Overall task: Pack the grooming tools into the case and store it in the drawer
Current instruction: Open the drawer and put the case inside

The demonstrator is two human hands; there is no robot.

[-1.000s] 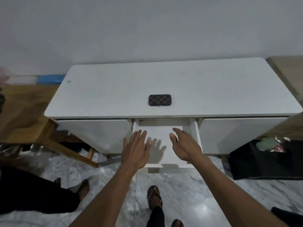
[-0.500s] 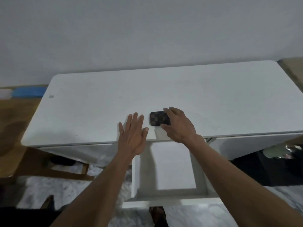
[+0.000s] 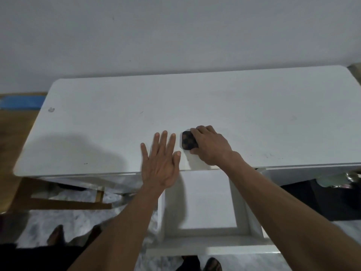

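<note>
A small dark checkered case [image 3: 187,140], closed, lies on the white desk top [image 3: 117,118] near its front edge. My right hand [image 3: 212,146] is curled over the case's right half, fingers across its far side and thumb at its near side. To the left of the case my left hand [image 3: 162,161] is flat with spread fingers over the desk's front edge, holding nothing. Below the desk the middle drawer [image 3: 244,216] is pulled out and shows a bare white inside. No loose grooming tools are in view.
White drawer fronts flank the open drawer. A wooden frame [image 3: 58,202] stands at the lower left, a dark box [image 3: 322,198] with bottles at the lower right. Marble floor lies below, with another person's feet [image 3: 56,234] at the lower left and my sandalled foot [image 3: 213,264] at the bottom.
Both hands rose from the open drawer to the desk top. My right hand reached the case and closed over it; my left hand settled flat beside it. The camera moved closer to the desk.
</note>
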